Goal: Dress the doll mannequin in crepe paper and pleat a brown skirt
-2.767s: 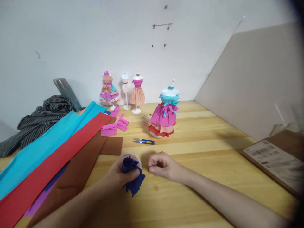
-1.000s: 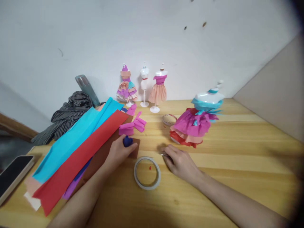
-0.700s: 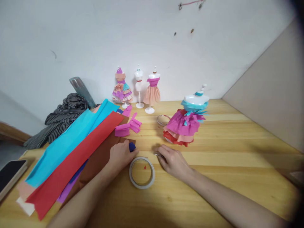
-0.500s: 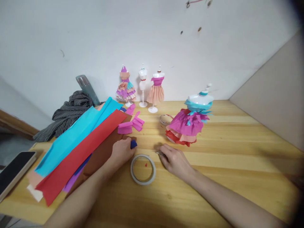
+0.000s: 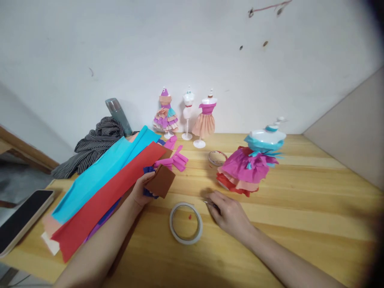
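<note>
My left hand [image 5: 143, 187] is closed round a folded piece of brown crepe paper [image 5: 162, 181] and a dark blue piece [image 5: 148, 193], lifted over the paper stack. On the wooden table, my right hand [image 5: 229, 214] is curled round scissors [image 5: 207, 202]; only a metal tip and some dark handle show. A roll of double-sided tape [image 5: 186, 241] lies between my forearms. Beyond my right hand stands a small white dress form [image 5: 265, 137] in a turquoise, magenta, peach and red paper dress. Magenta paper pieces [image 5: 180, 159] lie past my left hand.
Red [image 5: 114, 192] and turquoise crepe paper [image 5: 105, 172] lie stacked at left, beside a phone [image 5: 24, 218]. Behind are a striped cloth [image 5: 99, 140], a flask [image 5: 120, 116] and three small dress forms [image 5: 187, 112] by the wall. Another tape roll [image 5: 217, 158] lies near the dressed form.
My left hand has picked up the brown paper along with the blue piece and drawn back left, turning palm up. My right hand stays about where it was; the view has shifted slightly.
</note>
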Demonstrator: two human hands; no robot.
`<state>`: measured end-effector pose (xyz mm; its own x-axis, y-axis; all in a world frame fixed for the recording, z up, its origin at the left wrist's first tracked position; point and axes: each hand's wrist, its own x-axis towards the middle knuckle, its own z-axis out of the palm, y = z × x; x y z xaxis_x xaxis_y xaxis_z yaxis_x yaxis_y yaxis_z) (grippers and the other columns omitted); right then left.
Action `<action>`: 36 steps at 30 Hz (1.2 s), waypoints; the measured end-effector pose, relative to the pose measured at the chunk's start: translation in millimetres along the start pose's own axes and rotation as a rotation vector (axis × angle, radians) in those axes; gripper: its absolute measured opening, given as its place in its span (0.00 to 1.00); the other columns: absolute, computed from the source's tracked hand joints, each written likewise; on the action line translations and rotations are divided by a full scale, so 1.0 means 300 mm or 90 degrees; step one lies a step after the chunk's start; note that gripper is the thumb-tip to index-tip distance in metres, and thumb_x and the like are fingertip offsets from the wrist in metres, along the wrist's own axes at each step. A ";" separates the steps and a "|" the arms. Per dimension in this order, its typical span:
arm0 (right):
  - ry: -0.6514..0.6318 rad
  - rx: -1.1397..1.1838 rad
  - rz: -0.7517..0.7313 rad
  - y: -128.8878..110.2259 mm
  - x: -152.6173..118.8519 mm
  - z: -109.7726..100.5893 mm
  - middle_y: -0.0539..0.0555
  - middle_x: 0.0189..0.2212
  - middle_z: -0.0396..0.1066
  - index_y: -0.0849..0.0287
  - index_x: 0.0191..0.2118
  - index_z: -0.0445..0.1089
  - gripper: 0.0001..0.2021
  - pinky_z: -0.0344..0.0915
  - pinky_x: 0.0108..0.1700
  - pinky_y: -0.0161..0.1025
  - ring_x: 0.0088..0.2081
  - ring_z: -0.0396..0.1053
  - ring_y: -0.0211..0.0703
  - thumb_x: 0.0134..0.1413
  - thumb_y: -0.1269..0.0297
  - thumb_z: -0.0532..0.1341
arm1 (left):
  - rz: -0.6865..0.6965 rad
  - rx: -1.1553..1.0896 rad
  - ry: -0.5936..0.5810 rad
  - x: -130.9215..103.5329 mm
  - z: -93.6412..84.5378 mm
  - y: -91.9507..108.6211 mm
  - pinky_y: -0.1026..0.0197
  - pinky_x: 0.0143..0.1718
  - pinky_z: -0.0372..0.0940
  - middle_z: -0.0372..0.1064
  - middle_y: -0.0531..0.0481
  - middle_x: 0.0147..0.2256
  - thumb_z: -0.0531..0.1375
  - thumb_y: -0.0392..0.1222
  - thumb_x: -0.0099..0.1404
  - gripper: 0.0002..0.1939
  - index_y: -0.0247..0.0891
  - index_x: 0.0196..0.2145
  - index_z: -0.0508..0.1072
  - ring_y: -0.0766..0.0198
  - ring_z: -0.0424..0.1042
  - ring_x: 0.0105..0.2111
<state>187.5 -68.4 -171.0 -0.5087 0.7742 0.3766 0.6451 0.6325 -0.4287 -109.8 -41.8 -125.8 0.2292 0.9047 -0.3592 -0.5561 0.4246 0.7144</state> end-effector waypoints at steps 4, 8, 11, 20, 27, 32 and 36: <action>-0.006 0.049 0.021 0.003 -0.001 0.000 0.57 0.34 0.73 0.59 0.40 0.68 0.10 0.66 0.34 0.39 0.33 0.72 0.45 0.58 0.72 0.51 | 0.003 0.036 0.011 0.008 -0.002 -0.020 0.68 0.12 0.54 0.65 0.53 0.14 0.63 0.47 0.52 0.15 0.31 0.30 0.73 0.68 0.60 0.11; 0.015 0.246 0.142 -0.025 0.005 -0.021 0.51 0.24 0.68 0.60 0.42 0.70 0.09 0.61 0.28 0.36 0.25 0.65 0.40 0.57 0.67 0.56 | -0.013 0.075 0.001 -0.011 0.039 -0.032 0.67 0.13 0.55 0.66 0.54 0.15 0.64 0.48 0.51 0.17 0.33 0.35 0.72 0.68 0.61 0.11; 0.016 0.513 0.247 -0.075 0.004 -0.044 0.42 0.16 0.53 0.61 0.48 0.69 0.17 0.49 0.22 0.33 0.18 0.51 0.33 0.55 0.57 0.62 | -0.045 0.130 -0.018 -0.040 0.110 -0.058 0.68 0.16 0.56 0.68 0.53 0.18 0.67 0.46 0.47 0.19 0.33 0.34 0.71 0.68 0.64 0.15; -0.131 1.024 0.318 -0.132 -0.003 -0.040 0.42 0.17 0.59 0.60 0.42 0.71 0.24 0.36 0.15 0.29 0.12 0.41 0.23 0.45 0.46 0.68 | 0.027 0.723 -0.385 -0.126 0.331 -0.143 0.66 0.31 0.61 0.68 0.54 0.23 0.60 0.39 0.58 0.05 0.34 0.30 0.71 0.67 0.67 0.25; 0.018 0.928 0.431 -0.079 0.026 -0.048 0.42 0.16 0.56 0.60 0.30 0.66 0.13 0.39 0.16 0.27 0.14 0.45 0.25 0.41 0.60 0.68 | 0.138 0.804 -0.060 -0.036 0.279 -0.041 0.63 0.34 0.65 0.72 0.50 0.32 0.61 0.49 0.57 0.16 0.34 0.39 0.74 0.62 0.71 0.32; 0.023 0.854 0.472 -0.071 0.031 -0.038 0.42 0.20 0.61 0.57 0.39 0.66 0.17 0.38 0.16 0.28 0.15 0.45 0.26 0.36 0.69 0.62 | 0.163 1.250 0.171 -0.004 0.175 0.076 0.53 0.40 0.67 0.74 0.42 0.37 0.57 0.48 0.62 0.16 0.36 0.42 0.74 0.52 0.73 0.37; 0.001 0.798 0.444 -0.078 0.041 -0.044 0.44 0.24 0.63 0.57 0.41 0.67 0.21 0.44 0.19 0.30 0.18 0.50 0.29 0.33 0.71 0.59 | 0.245 1.361 0.168 -0.047 0.146 0.073 0.42 0.52 0.63 0.66 0.34 0.54 0.61 0.46 0.59 0.24 0.34 0.52 0.71 0.41 0.65 0.53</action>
<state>173.6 -74.0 -145.3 -0.3017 0.9305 -0.2078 -0.1617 -0.2648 -0.9506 -90.4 -43.7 -78.9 0.1679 0.9858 0.0058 0.9820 -0.1678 0.0864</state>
